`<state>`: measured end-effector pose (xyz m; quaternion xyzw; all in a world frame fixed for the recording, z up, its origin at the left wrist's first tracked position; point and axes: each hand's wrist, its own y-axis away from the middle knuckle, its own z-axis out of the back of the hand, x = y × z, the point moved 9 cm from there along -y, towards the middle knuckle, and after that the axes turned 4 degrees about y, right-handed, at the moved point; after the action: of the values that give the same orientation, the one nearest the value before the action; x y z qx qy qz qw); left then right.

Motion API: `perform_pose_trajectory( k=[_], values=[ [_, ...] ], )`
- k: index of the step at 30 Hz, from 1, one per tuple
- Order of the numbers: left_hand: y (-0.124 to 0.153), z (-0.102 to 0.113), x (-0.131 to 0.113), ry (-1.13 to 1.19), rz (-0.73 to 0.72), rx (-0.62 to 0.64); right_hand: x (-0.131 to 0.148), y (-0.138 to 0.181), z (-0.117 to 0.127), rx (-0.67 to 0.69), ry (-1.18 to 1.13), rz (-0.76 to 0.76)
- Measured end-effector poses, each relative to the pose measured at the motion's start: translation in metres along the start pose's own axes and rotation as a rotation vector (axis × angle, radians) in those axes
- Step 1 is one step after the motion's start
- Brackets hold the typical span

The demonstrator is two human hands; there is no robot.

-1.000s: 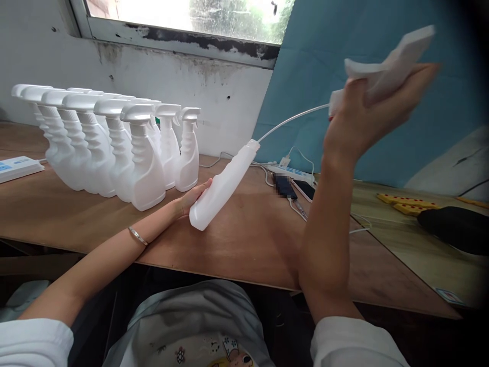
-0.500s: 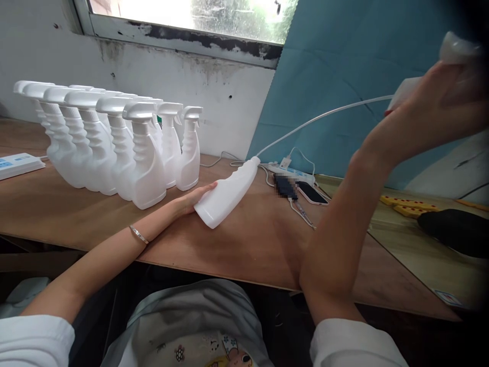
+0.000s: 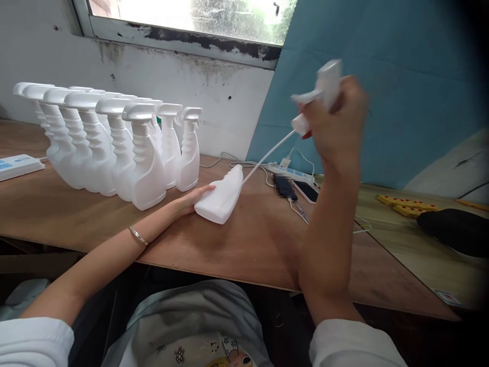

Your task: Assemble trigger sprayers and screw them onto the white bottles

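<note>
The right hand (image 3: pixel 338 122), at 2 o'clock, has its blurred fingers curled closed around one white spray head (image 3: pixel 329 81). A thin tube (image 3: pixel 269 153) slants from it toward 8 o'clock, ending at the outline of one white bottle (image 3: pixel 219 201), below the mouth; whether it touches or passes behind, I cannot tell. That bottle sits near the centre, tilted, mouth toward 1 o'clock. The left hand (image 3: pixel 192 200), on its 9 o'clock side, grips it low, thumb along the side, other fingers mostly hidden; one bracelet (image 3: pixel 138 236) circles the forearm. Toward 10 o'clock stand spray bottles (image 3: pixel 148 173): six along the near row, two by its 3 o'clock end, those behind too overlapped to count. Two power strips lie at 9 (image 3: pixel 19 166) and 3 o'clock, one phone (image 3: pixel 306 192) beside the latter. Everything rests on a brown wooden table (image 3: pixel 229 255); beyond are a stained white wall (image 3: pixel 164 76), a window (image 3: pixel 237 18) at 11, and blue cloth (image 3: pixel 412 102) at 2.
</note>
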<state>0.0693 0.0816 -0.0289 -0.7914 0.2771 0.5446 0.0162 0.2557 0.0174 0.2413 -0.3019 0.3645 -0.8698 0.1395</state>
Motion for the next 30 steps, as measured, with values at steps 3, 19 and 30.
perform_pose_trajectory(
  k=[3,19,30],
  values=[
    [0.000,0.000,0.002,-0.035,0.019,-0.005,0.009,0.002,-0.017,0.089,0.074,-0.012],
    [0.006,-0.020,-0.007,-0.121,-0.102,0.192,-0.087,0.026,-0.155,0.893,0.062,-0.298],
    [0.007,-0.020,-0.006,-0.121,-0.100,0.203,-0.112,0.034,-0.151,0.908,-0.110,-0.513]
  ],
)
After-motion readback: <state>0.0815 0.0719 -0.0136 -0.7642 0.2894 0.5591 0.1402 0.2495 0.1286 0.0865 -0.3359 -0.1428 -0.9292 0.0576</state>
